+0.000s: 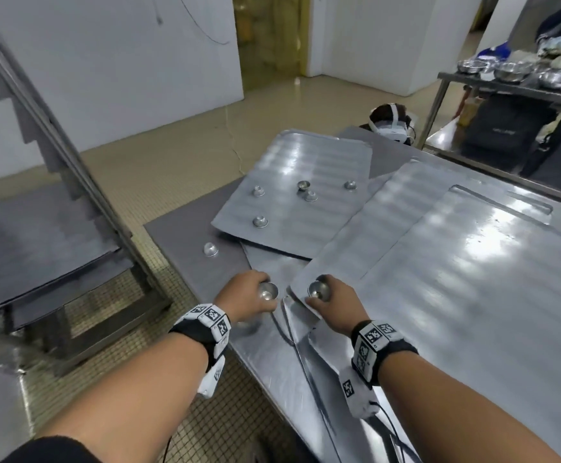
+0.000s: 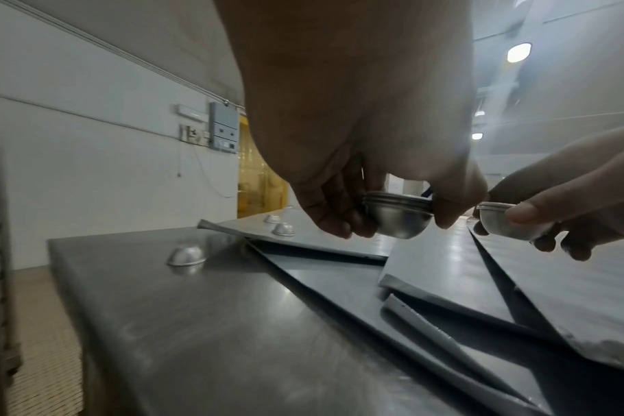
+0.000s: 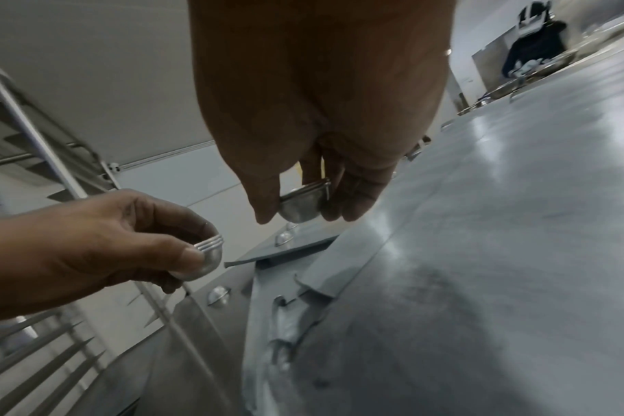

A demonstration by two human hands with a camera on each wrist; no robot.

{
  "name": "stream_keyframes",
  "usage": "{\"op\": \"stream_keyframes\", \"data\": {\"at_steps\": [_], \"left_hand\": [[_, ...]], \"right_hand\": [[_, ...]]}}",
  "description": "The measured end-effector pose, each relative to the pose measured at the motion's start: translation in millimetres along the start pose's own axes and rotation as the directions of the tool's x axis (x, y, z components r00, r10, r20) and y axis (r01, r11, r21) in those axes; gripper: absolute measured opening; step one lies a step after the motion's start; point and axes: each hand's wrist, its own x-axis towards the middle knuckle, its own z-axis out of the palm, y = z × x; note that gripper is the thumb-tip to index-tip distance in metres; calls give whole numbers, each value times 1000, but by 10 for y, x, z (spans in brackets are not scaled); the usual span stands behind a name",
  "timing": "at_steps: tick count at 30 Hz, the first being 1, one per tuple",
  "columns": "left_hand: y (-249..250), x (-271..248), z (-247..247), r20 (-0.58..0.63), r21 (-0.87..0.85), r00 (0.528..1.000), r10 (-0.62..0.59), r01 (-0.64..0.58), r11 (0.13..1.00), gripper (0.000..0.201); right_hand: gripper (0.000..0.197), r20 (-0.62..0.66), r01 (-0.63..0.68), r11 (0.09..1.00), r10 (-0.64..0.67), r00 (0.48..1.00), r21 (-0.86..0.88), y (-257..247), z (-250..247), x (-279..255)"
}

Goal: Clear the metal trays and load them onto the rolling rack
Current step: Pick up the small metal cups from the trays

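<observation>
Your left hand (image 1: 245, 292) grips stacked cups (image 1: 268, 291); your right hand (image 1: 330, 299) grips a cup (image 1: 317, 289). Rack (image 1: 72, 182) at 9 o'clock. No legible writing.

- A second steel table (image 1: 492, 85) stands at the far right, carrying several metal bowls (image 1: 508, 74).
- Dark bags (image 1: 496, 128) sit on the shelf under that table.
- Another person wearing a white headset (image 1: 391, 127) is partly visible beyond the far end of the worktop (image 1: 178, 235).
- White walls (image 1: 105, 61) enclose the room, and a yellowish doorway (image 1: 269, 38) opens at the back.
- A grey electrical box (image 2: 224, 131) hangs on the wall beside that doorway.
- The floor (image 1: 158, 168) is covered in small beige tiles.
</observation>
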Motion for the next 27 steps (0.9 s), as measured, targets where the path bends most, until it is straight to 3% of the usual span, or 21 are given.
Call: {"op": "stream_keyframes", "data": {"at_steps": [8, 12, 16, 22, 27], "left_hand": [[-427, -205, -296, -82, -23, 993, -83, 81, 996, 64], [-673, -78, -479, -97, -17, 991, -86, 85, 996, 56], [-958, 161, -644, -18, -6, 997, -71, 71, 997, 37], [-1349, 651, -810, 64, 2, 998, -12, 12, 1000, 58], [-1584, 957, -809, 130, 35, 991, 44, -49, 998, 57]], "right_hand": [[49, 52, 74, 997, -73, 996, -24, -372, 304, 171], [57, 56, 58, 998, -57, 997, -28, -565, 488, 371], [55, 54, 20, 999, -17, 998, -47, -714, 679, 619], [52, 8, -49, 993, 51, 999, -104, -901, 943, 1034], [60, -36, -154, 987, 152, 988, -53, -910, 1130, 1245]]}}
